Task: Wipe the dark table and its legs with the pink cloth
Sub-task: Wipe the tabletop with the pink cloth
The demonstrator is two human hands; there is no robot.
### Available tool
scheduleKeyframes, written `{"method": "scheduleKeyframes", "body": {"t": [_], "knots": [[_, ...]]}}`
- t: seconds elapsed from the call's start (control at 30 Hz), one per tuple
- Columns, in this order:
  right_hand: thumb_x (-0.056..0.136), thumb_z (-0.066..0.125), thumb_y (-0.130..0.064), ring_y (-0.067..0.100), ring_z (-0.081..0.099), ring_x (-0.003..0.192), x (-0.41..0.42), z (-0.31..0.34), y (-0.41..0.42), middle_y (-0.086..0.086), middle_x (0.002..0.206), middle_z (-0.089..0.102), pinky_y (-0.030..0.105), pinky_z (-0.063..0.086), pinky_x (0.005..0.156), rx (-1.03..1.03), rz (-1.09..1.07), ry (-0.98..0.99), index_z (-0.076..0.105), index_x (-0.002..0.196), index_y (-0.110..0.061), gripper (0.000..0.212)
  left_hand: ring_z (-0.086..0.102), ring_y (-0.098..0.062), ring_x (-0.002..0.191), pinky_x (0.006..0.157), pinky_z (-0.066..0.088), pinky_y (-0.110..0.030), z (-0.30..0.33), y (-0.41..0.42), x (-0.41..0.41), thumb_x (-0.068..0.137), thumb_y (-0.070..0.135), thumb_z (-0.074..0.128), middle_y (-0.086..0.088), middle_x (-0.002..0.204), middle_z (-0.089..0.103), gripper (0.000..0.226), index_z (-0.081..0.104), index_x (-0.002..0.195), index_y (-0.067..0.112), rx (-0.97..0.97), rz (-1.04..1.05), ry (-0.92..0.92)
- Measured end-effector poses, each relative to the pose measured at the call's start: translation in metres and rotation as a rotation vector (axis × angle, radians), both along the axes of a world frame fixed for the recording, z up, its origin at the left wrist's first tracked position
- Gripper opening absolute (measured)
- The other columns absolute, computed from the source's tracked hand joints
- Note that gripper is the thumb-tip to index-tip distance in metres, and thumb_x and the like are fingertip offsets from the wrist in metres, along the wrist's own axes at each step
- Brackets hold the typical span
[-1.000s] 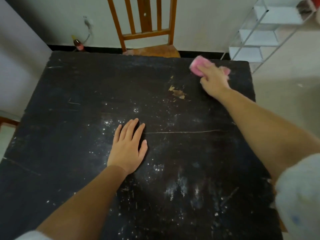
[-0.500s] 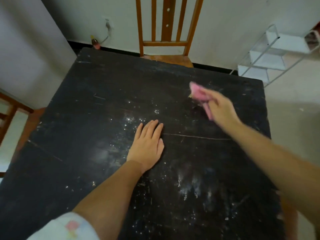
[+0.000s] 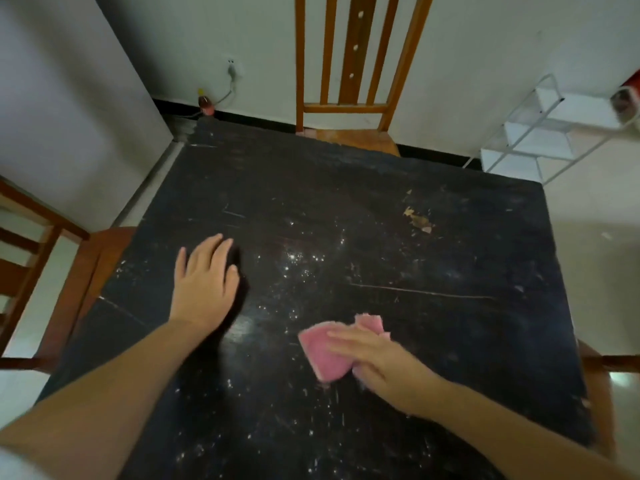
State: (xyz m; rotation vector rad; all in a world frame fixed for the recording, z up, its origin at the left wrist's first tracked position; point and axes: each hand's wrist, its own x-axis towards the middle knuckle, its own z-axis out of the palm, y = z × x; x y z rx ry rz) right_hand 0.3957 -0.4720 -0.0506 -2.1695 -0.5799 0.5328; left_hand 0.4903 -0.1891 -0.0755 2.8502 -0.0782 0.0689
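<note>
Pink cloth: folded, lying flat on the dark table near its front centre, long axis running from near-right to far-left, free edge pointing left. Right hand: lies over the cloth's right part, fingers extended across it and pressing it down, thumb side curled at its near edge. Left hand: well apart to the left, fingers straight, palm down on the table, holding nothing. Wooden chair: beyond the far edge.
</note>
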Motion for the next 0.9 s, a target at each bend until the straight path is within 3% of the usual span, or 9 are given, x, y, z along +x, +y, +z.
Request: {"method": "scheduleKeyframes", "body": {"t": [0.07, 0.17, 0.23, 0.33, 0.57, 0.67, 0.73, 0.8, 0.9], "knots": [[0.091, 0.041, 0.010, -0.013, 0.058, 0.082, 0.046, 0.017, 0.003, -0.022, 0.111, 0.058, 0.020, 0.052, 0.083, 0.149, -0.227, 0.055, 0.053, 0.127, -0.022, 0.049, 0.025, -0.028, 0.137, 0.114, 0.009, -0.048, -0.006, 0.012, -0.002, 0.095, 0.021, 0.039, -0.014, 0.145, 0.034, 0.042, 0.040, 0.135, 0.007, 0.039, -0.004, 0.042], [0.095, 0.038, 0.003, 0.002, 0.056, 0.056, 0.162, 0.024, -0.010, -0.008, 0.102, 0.063, 0.032, 0.058, 0.065, 0.032, -0.558, -0.099, 0.053, 0.129, -0.016, 0.042, 0.025, -0.028, 0.137, 0.115, 0.010, -0.046, -0.011, 0.013, -0.002, 0.095, 0.023, 0.039, -0.015, 0.145, 0.034, 0.043, 0.041, 0.134, 0.006, 0.040, -0.010, 0.044], [0.096, 0.038, -0.007, 0.007, 0.060, 0.073, 0.224, 0.013, -0.023, 0.001, 0.101, 0.062, 0.034, 0.056, 0.077, -0.152, -0.649, -0.118, 0.046, 0.135, -0.028, 0.045, 0.027, -0.027, 0.136, 0.115, 0.010, -0.045, -0.012, 0.014, -0.001, 0.093, 0.028, 0.034, -0.014, 0.144, 0.036, 0.046, 0.041, 0.133, 0.006, 0.047, -0.010, 0.028], [0.092, 0.042, -0.004, 0.031, 0.040, 0.129, 0.232, -0.029, -0.008, 0.012, 0.144, 0.039, 0.047, 0.030, 0.110, -0.466, -0.568, -0.179, 0.037, 0.142, -0.020, 0.053, 0.027, -0.026, 0.136, 0.115, 0.010, -0.044, -0.015, 0.016, 0.000, 0.090, 0.033, 0.028, -0.013, 0.144, 0.036, 0.053, 0.041, 0.133, 0.007, 0.054, -0.022, 0.023], [0.084, 0.046, 0.014, 0.013, 0.008, 0.140, 0.012, -0.024, 0.064, -0.007, 0.149, 0.022, 0.047, -0.007, 0.113, -0.189, 0.129, -0.219, 0.044, 0.136, -0.018, 0.062, 0.032, -0.028, 0.133, 0.114, 0.013, -0.047, -0.016, 0.017, -0.002, 0.088, 0.035, 0.017, -0.015, 0.140, 0.040, 0.059, 0.045, 0.130, 0.005, 0.027, -0.018, 0.039], [0.090, 0.045, 0.004, -0.006, 0.033, 0.130, 0.028, 0.005, 0.060, -0.014, 0.142, 0.036, 0.017, 0.026, 0.111, -0.019, 0.105, -0.023, 0.047, 0.132, -0.026, 0.051, 0.032, -0.028, 0.133, 0.114, 0.013, -0.046, -0.016, 0.016, -0.001, 0.088, 0.035, 0.015, -0.014, 0.141, 0.040, 0.060, 0.044, 0.131, 0.006, 0.034, -0.018, 0.051], [0.086, 0.044, 0.005, -0.004, 0.059, 0.100, 0.090, 0.021, 0.051, -0.004, 0.128, 0.053, 0.008, 0.046, 0.083, 0.116, -0.178, -0.101, 0.056, 0.125, -0.020, 0.048, 0.030, -0.026, 0.134, 0.114, 0.012, -0.045, -0.016, 0.017, -0.001, 0.088, 0.036, 0.014, -0.013, 0.142, 0.038, 0.060, 0.043, 0.132, 0.008, 0.053, -0.019, 0.053], [0.090, 0.043, 0.003, 0.006, 0.060, 0.076, 0.172, 0.024, 0.030, -0.004, 0.121, 0.051, 0.014, 0.053, 0.063, 0.014, -0.458, -0.193, 0.053, 0.129, -0.019, 0.046, 0.029, -0.024, 0.135, 0.115, 0.011, -0.044, -0.018, 0.018, -0.001, 0.089, 0.037, 0.014, -0.011, 0.143, 0.037, 0.059, 0.041, 0.134, 0.009, 0.074, -0.021, 0.054], [0.096, 0.040, -0.009, 0.018, 0.057, 0.105, 0.267, 0.002, 0.009, 0.005, 0.134, 0.048, 0.035, 0.049, 0.091, -0.278, -0.603, -0.176, 0.039, 0.141, -0.027, 0.049, 0.028, -0.024, 0.135, 0.114, 0.010, -0.042, -0.020, 0.018, 0.000, 0.089, 0.037, 0.015, -0.010, 0.143, 0.037, 0.058, 0.042, 0.133, 0.010, 0.069, -0.017, 0.058]]}}
